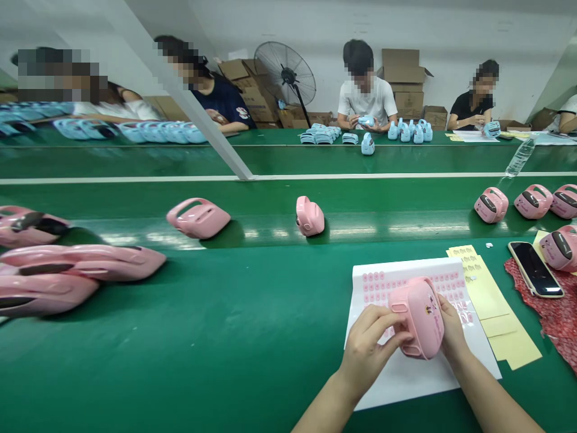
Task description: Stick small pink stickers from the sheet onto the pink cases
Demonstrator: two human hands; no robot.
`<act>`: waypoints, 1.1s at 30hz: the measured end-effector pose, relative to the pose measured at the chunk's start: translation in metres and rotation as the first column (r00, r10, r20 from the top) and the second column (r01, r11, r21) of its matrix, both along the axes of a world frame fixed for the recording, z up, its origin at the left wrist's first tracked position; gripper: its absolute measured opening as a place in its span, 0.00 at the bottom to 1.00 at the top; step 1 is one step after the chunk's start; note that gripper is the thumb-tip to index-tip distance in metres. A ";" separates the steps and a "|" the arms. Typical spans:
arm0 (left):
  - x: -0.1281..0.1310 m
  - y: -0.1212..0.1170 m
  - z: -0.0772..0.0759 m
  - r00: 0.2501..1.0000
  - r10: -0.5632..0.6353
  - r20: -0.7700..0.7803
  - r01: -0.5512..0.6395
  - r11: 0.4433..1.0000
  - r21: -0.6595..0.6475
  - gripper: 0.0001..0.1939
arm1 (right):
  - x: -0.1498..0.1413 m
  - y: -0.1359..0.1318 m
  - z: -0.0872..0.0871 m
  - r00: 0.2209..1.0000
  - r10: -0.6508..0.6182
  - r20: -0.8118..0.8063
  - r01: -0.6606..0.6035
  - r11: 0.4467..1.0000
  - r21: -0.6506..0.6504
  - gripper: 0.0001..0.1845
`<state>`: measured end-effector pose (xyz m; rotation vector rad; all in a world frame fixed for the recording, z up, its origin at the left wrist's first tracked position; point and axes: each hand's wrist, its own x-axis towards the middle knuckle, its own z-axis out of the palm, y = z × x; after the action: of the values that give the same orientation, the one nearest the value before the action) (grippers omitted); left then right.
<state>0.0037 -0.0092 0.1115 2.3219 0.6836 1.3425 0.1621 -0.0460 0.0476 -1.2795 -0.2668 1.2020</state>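
Observation:
A pink plastic toy case (421,316) with a handle slot and a small printed figure is held on edge over a white sticker sheet (406,373). My left hand (369,343) grips its left side, fingers curled on the face. My right hand (451,331) supports the right side from behind. The sheet carries rows of small pink stickers (444,281) near its far edge.
Yellow backing sheets (493,300) and a phone (535,269) on red cloth (556,313) lie to the right. More pink cases (197,218) sit on the green belt (225,313), at the left and at the far right. Across it, several people handle blue cases (367,144). A fan (285,75) and boxes stand behind.

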 end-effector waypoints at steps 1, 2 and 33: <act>0.000 0.000 0.000 1.000 0.007 0.009 -0.007 1.000 0.021 0.05 | 0.000 0.000 0.000 1.000 -0.005 -0.005 0.005 1.000 -0.001 0.15; 0.000 -0.001 -0.001 1.000 0.009 0.017 -0.010 0.999 0.039 0.04 | 0.000 0.000 0.000 1.000 -0.009 -0.003 0.009 1.000 -0.003 0.15; -0.011 0.005 0.016 0.984 -0.138 -0.115 0.112 0.971 -0.210 0.05 | 0.009 -0.005 0.013 0.989 0.098 0.114 -0.097 0.995 -0.012 0.18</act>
<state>-0.0073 -0.0045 0.1273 2.2595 0.6669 1.0243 0.1707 -0.0508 0.0605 -1.3560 -0.4129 1.2145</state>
